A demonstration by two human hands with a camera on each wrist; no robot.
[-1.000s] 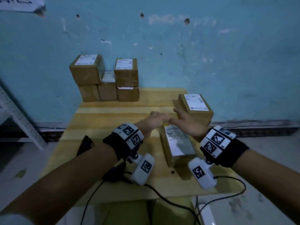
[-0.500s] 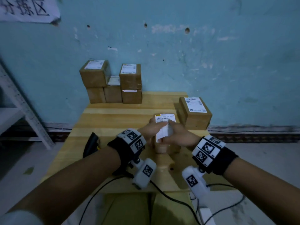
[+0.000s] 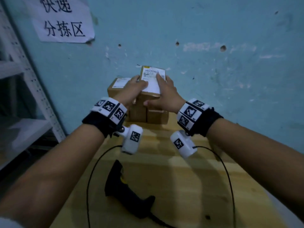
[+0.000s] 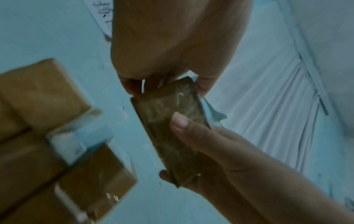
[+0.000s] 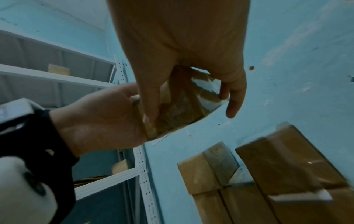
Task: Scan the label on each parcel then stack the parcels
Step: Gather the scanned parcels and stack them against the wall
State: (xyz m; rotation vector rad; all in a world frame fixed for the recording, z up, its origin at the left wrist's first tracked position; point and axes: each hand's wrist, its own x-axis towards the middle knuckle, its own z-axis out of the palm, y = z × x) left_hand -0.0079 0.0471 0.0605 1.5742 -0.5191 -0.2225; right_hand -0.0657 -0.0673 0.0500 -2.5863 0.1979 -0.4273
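Note:
A flat brown parcel (image 3: 153, 79) with a white label on top is held in the air by both hands, just above the stack of parcels (image 3: 143, 112) against the blue wall. My left hand (image 3: 137, 85) grips its left edge and my right hand (image 3: 162, 87) grips its right edge, thumb underneath. From below, the left wrist view shows the parcel (image 4: 170, 128) clear of the stacked boxes (image 4: 38, 106). The right wrist view shows the parcel (image 5: 182, 109) between both hands, with the stack (image 5: 268, 174) below it. A black handheld scanner (image 3: 126, 190) lies on the wooden table (image 3: 189, 186).
A labelled box (image 3: 119, 83) tops the stack's left side, beside my left hand. A white metal shelf (image 3: 32, 96) stands left of the table. A paper sign (image 3: 62, 20) hangs on the wall. Black cables (image 3: 92, 175) run across the table.
Both hands picked the flat parcel up from the middle of the table and carried it back and left, up over the stack by the wall. The scanner stayed on the table.

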